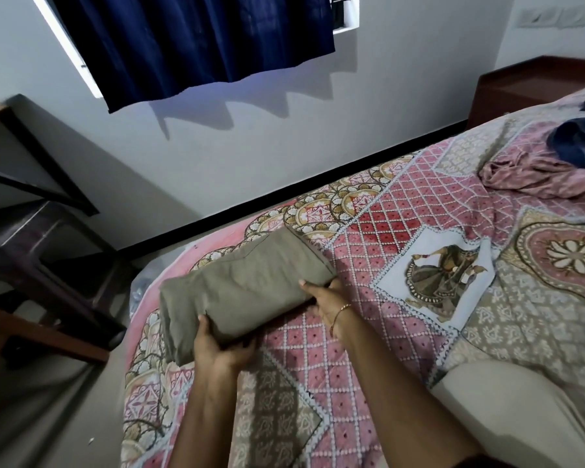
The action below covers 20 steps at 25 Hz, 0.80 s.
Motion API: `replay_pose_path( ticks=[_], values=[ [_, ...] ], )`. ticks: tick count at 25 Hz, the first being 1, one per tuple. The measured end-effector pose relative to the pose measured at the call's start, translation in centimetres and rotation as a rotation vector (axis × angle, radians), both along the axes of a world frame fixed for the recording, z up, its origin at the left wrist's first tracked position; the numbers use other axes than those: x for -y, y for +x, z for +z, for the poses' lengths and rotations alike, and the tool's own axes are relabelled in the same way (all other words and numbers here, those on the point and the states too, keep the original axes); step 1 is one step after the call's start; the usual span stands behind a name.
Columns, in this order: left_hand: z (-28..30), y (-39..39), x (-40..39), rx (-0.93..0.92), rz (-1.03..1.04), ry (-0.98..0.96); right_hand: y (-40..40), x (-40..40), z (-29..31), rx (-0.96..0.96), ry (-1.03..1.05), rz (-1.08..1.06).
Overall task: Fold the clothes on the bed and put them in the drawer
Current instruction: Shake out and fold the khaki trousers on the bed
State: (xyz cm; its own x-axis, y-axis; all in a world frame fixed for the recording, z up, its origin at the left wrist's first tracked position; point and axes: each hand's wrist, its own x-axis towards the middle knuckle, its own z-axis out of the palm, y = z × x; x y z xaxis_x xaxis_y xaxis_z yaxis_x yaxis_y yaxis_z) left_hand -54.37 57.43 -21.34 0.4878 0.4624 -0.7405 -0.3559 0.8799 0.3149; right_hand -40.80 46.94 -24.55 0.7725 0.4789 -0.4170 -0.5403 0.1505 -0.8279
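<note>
Both hands' grip clamped on folded garment point(247, 292), near bed point(402, 231) edge, L hand point(222, 346), R hand point(325, 298)

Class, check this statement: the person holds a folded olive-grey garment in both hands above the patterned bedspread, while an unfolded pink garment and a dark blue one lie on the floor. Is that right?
Not quite. The head view shows the pink garment and dark blue garment on the bedspread, not the floor. Otherwise right: left hand and right hand hold the folded olive-grey garment.

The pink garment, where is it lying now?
In the head view, the pink garment lies crumpled on the bedspread at upper right, beside a dark blue garment.
</note>
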Motion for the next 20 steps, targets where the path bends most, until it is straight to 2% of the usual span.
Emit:
replay_pose_path(
  ticks=[2,7,11,13,16,20],
  values=[
    [0.9,1.4,1.0,-0.058,-0.056,-0.04,1.0,0.9,0.0,-0.006,0.0,-0.036],
    [2.5,6.4,6.0,-0.035,-0.208,-0.075,3.3,3.3,1.5,-0.079,-0.002,-0.257],
    [5.4,13.5,11.5,0.072,-0.282,0.021,6.3,6.9,4.2,-0.011,0.034,-0.345],
    [7.3,17.8,15.4,0.148,-0.279,0.087,8.7,9.6,5.8,0.118,-0.054,-0.396],
    [8.8,23.6,23.7,0.151,-0.355,0.152,13.6,17.1,7.4,0.284,-0.237,-0.494],
    [6.2,28.5,32.1,0.129,-0.617,0.338,19.0,27.3,6.7,0.419,-0.574,-0.564]
  ],
)
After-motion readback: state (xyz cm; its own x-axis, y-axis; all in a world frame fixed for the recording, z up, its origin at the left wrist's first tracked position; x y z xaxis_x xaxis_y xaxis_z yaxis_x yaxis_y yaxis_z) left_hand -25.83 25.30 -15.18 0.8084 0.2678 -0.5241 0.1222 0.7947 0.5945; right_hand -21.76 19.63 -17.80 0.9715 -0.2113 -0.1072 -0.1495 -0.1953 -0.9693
